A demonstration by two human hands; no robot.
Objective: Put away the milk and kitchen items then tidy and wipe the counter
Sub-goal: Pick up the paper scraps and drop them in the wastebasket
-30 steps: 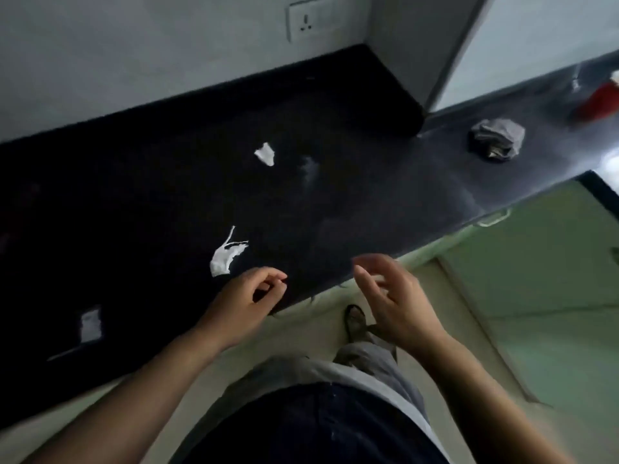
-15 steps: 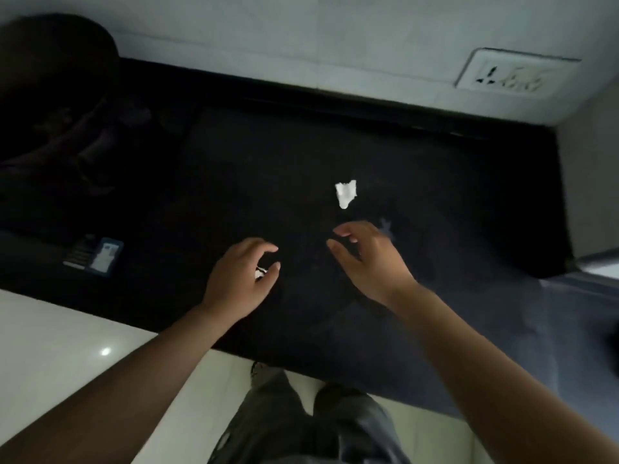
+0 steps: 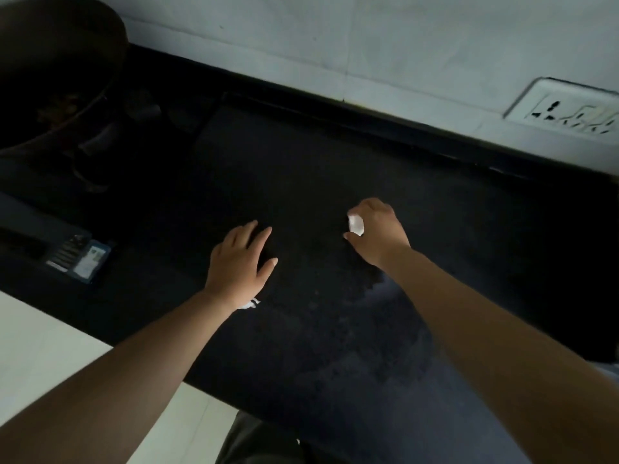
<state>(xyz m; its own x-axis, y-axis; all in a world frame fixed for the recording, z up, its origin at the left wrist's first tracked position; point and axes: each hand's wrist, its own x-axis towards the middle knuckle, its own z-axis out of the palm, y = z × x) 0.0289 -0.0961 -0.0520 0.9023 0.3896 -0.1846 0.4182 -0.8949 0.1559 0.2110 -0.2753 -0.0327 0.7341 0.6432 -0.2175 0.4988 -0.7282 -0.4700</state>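
Over the dark counter [image 3: 335, 155], my right hand [image 3: 378, 232] is closed around a small white scrap [image 3: 355, 224] that shows between its thumb and fingers. My left hand [image 3: 239, 262] lies flat just above the counter with its fingers spread and holds nothing. A second white scrap [image 3: 249, 304] peeks out from under my left wrist, mostly hidden by it. A duller, smeared patch [image 3: 375, 343] marks the counter surface below my right forearm.
A dark wok [image 3: 57, 72] sits on the stove at the far left. A small blue packet [image 3: 85, 261] lies near the counter's left front. A wall socket [image 3: 569, 108] is at the upper right. White floor tiles [image 3: 40, 349] show below the counter's front edge.
My right hand has reached forward and closed on the farther white scrap. My left hand has opened flat and moved past the nearer scrap. The view has come closer to the counter.
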